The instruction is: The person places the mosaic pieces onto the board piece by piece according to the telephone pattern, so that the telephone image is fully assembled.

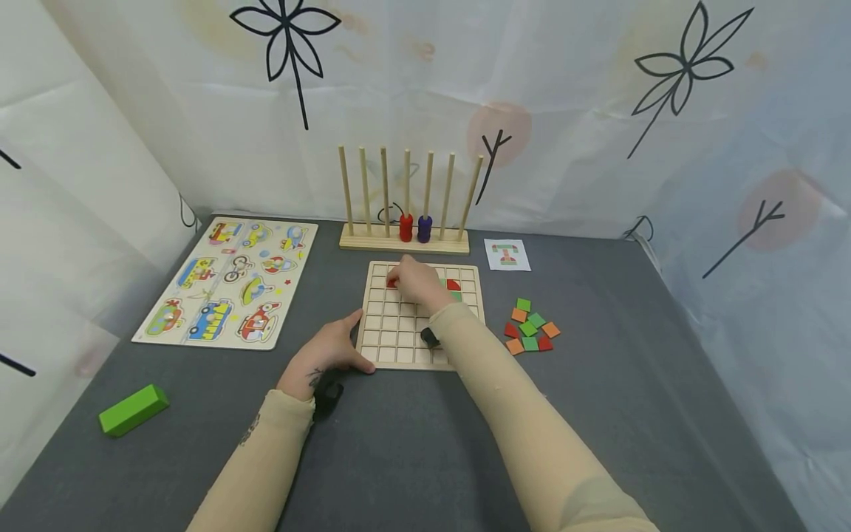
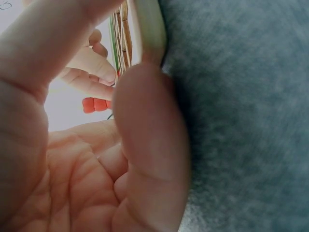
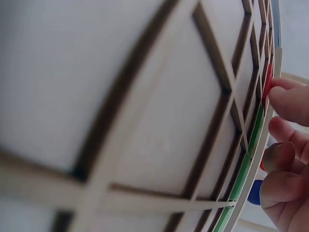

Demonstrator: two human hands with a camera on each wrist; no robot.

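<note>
A wooden grid board point(image 1: 388, 338) lies in the middle of the table. At its front left corner, my left hand point(image 1: 329, 347) presses the edges with spread thumb and index finger; the thumb point(image 2: 149, 130) touches the rim in the left wrist view. My right hand point(image 1: 420, 284) reaches over the board and pinches a red tile point(image 1: 391, 282) at a cell near the far left. Beyond that hand, another red tile point(image 1: 453, 284) and a green tile point(image 1: 456, 295) sit in cells. The right wrist view shows green tiles point(image 3: 240, 179) along the far rows, beside the red tile point(image 3: 268, 82) under the fingertips.
Loose green, orange and red tiles point(image 1: 527, 328) lie right of the board, below a pattern card point(image 1: 507, 255). Behind stands a wooden peg rack point(image 1: 372, 241) with red beads point(image 1: 406, 228) and purple beads point(image 1: 424, 229). At left are a picture puzzle board point(image 1: 229, 284) and a green block point(image 1: 134, 411).
</note>
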